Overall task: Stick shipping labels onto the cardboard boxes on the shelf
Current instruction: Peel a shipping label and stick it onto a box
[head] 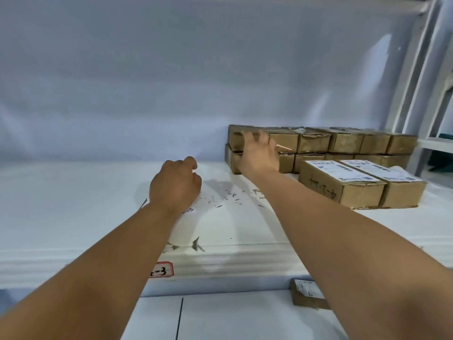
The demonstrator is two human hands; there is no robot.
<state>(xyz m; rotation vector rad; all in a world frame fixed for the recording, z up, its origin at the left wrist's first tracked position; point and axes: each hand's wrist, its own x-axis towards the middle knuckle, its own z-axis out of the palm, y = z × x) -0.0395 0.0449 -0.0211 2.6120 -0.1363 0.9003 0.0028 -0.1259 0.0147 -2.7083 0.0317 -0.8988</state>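
Small brown cardboard boxes [316,142] stand in two stacked rows at the back right of a white shelf [73,204]. My right hand [259,155] reaches to the leftmost stack with fingers spread, against the upper box [236,138]. In front of the rows sit two boxes with white shipping labels on top, one [340,184] nearer me and one [397,185] to its right. My left hand [175,184] hovers over the shelf with fingers curled, and nothing shows in it.
A red-bordered tag [161,269] marked "-3" sticks to the shelf's front edge. One labelled box [308,294] lies on the lower shelf. White uprights [414,69] frame the right side. A white sheet covers the back. Paper scraps [232,196] dot the shelf.
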